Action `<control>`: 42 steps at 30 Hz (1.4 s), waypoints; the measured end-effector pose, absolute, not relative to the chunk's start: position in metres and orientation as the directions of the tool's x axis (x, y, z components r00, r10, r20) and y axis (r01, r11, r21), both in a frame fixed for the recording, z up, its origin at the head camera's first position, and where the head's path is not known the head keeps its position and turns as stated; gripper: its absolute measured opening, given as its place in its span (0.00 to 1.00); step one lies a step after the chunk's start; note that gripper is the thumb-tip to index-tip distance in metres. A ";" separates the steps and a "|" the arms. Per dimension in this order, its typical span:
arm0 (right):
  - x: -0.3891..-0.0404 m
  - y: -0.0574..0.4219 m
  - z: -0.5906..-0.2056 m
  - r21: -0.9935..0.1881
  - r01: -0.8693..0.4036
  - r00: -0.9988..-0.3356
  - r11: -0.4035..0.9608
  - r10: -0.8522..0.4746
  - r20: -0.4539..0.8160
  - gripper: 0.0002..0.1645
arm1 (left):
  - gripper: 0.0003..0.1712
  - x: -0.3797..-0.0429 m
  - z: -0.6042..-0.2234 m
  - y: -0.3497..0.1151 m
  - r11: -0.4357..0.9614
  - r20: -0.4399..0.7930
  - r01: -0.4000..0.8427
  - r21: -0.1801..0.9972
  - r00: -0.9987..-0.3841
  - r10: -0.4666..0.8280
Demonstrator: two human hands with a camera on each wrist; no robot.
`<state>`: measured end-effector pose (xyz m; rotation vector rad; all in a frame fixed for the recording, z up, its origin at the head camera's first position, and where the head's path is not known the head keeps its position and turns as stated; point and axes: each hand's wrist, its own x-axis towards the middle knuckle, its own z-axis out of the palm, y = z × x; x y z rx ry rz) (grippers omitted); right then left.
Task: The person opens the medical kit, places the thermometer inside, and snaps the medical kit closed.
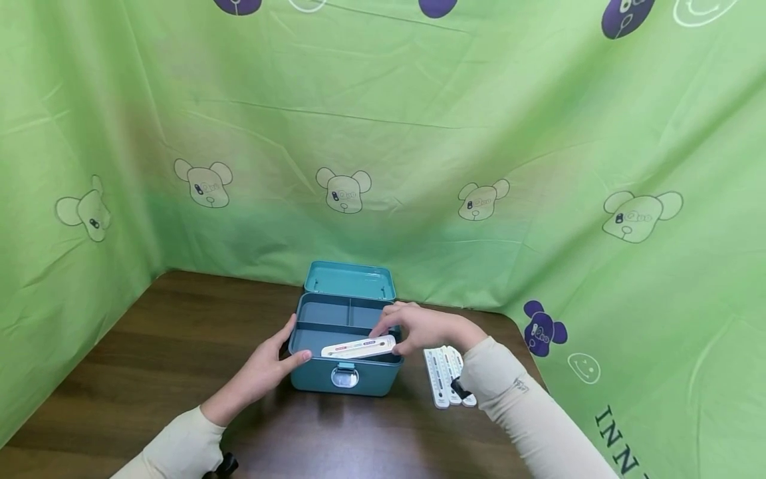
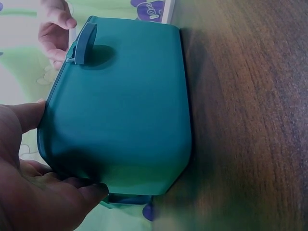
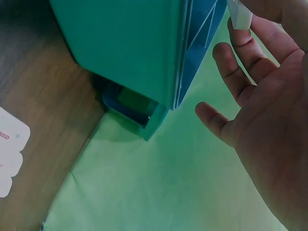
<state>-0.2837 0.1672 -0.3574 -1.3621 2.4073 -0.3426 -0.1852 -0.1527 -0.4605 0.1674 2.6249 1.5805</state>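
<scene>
A teal storage box (image 1: 371, 378) stands with its lid (image 1: 351, 280) folded back and a divided grey-blue tray (image 1: 323, 310) showing inside. My left hand (image 1: 264, 367) grips the box's left front corner, thumb at the front rim and fingers along the side. In the left wrist view, that hand (image 2: 43, 192) holds the rim and end wall. Over the front compartment, my right hand (image 1: 421, 326) pinches the right end of a flat white thermometer (image 1: 359, 346) with coloured print. The thermometer lies slantwise above the compartment, its left end near the front rim.
Several more white thermometers (image 1: 441, 379) lie side by side on the wooden table (image 1: 120, 386), right of the box, partly under my right forearm. A silver latch (image 1: 345, 376) sits on the box front. Green printed cloth (image 1: 407, 246) hangs behind and along the sides.
</scene>
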 end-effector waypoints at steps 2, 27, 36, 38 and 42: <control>-0.285 0.164 -0.361 -0.379 -0.771 -0.477 0.512 -0.858 -0.189 0.27 | 0.53 -0.187 -0.460 -0.154 0.466 -0.007 0.057 0.883 -0.991 0.134; -0.288 0.132 -0.391 -0.465 -0.719 -0.506 0.516 -0.848 -0.159 0.24 | 0.53 -0.195 -0.473 -0.151 0.397 0.024 0.073 0.915 -0.992 0.126; -0.285 0.123 -0.396 -0.433 -0.739 -0.506 0.516 -0.850 -0.149 0.24 | 0.53 -0.194 -0.479 -0.154 0.385 0.023 0.060 0.921 -0.995 0.101; -0.286 0.122 -0.396 -0.423 -0.744 -0.507 0.518 -0.849 -0.147 0.24 | 0.53 -0.195 -0.480 -0.155 0.377 0.031 0.067 0.924 -0.994 0.101; -0.286 0.120 -0.395 -0.410 -0.747 -0.511 0.523 -0.847 -0.148 0.23 | 0.53 -0.197 -0.481 -0.155 0.374 0.040 0.075 0.924 -0.994 0.100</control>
